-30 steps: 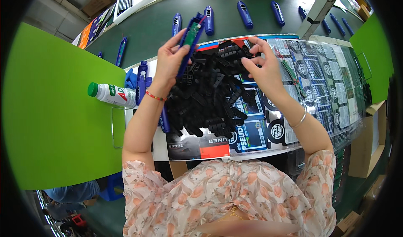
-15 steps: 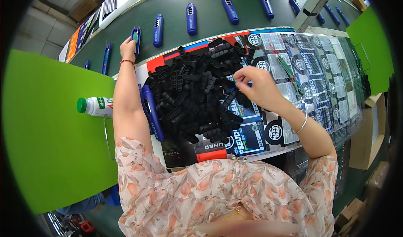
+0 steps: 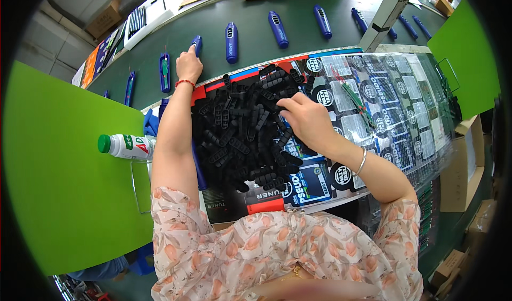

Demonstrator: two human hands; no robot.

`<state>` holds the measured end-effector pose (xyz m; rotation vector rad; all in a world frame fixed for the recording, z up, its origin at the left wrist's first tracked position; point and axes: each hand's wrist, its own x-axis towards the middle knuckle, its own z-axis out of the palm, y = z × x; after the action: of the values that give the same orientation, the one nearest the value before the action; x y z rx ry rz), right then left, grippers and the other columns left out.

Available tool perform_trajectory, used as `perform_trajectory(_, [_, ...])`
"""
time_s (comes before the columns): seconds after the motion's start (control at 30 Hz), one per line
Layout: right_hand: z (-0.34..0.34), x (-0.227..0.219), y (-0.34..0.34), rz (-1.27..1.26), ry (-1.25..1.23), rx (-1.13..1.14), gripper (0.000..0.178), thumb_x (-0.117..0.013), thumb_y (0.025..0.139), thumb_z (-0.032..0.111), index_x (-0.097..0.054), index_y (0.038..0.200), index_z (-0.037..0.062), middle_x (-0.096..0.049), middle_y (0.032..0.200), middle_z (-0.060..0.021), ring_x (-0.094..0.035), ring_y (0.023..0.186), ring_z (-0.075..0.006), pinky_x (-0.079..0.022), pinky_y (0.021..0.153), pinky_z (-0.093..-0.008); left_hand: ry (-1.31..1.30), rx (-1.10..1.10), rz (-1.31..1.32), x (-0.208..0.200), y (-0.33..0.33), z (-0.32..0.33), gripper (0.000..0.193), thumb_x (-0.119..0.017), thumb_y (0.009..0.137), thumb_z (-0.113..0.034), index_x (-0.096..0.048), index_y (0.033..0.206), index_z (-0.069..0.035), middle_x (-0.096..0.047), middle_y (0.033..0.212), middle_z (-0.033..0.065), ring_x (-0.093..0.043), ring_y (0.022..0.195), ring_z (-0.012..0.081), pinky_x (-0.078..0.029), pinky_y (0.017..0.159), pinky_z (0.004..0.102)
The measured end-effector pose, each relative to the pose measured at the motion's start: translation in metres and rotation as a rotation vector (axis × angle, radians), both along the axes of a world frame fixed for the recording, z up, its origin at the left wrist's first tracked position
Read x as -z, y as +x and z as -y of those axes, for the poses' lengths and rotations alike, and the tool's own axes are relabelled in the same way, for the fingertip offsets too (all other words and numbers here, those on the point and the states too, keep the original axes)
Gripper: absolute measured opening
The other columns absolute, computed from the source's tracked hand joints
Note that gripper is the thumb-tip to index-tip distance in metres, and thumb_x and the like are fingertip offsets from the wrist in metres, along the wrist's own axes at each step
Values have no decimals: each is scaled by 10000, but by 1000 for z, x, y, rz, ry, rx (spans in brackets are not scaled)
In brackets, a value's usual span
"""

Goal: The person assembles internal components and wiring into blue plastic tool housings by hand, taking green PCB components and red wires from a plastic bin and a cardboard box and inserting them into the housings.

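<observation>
My left hand [image 3: 189, 67] is stretched out to the conveyor, its fingers closed around the near end of a blue pen-shaped casing [image 3: 198, 43]. Just left of it lies an open blue casing [image 3: 165, 72] with a green circuit board and thin wires inside. A heap of small black ribbed pieces [image 3: 250, 119] covers the worktop before me. Over its right edge my right hand [image 3: 309, 122] has thumb and forefinger pinched together; whatever is between them is too small to make out.
More blue casings [image 3: 231, 43] lie spaced along the green conveyor [image 3: 250, 15]. Wired circuit boards [image 3: 354, 99] rest on the plastic-covered printed sheets at right. Green panels [image 3: 80, 167] flank both sides; a white bottle [image 3: 128, 146] is at left. A metal post [image 3: 389, 15] rises at right.
My left hand has let go of the open casing with the circuit board and moved right onto another blue casing. My right hand has shifted left over the heap.
</observation>
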<state>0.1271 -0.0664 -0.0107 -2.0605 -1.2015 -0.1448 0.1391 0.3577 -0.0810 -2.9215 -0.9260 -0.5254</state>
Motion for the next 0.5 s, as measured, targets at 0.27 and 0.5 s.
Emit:
perform_trajectory(0.27, [14, -19, 30, -460, 267, 64, 123, -698, 832, 102, -685, 791, -13, -620, 823, -104, -612, 646, -181, -478, 584, -312, -1588, 281, 681, -87, -41, 108, 494, -418, 987, -85, -346, 1475, -65, -625, 1193, 189, -635, 796, 184, -557, 612, 289])
perform_trajectory(0.5, [-2, -61, 13, -535, 642, -36, 225, -700, 766, -35, -672, 987, -1, -668, 903, -79, -693, 796, -165, -563, 693, -254, -1961, 437, 569, -110, -126, 246, 468, -370, 1042, -238, -345, 1467, -43, -630, 1106, 174, -620, 762, 153, -537, 588, 255])
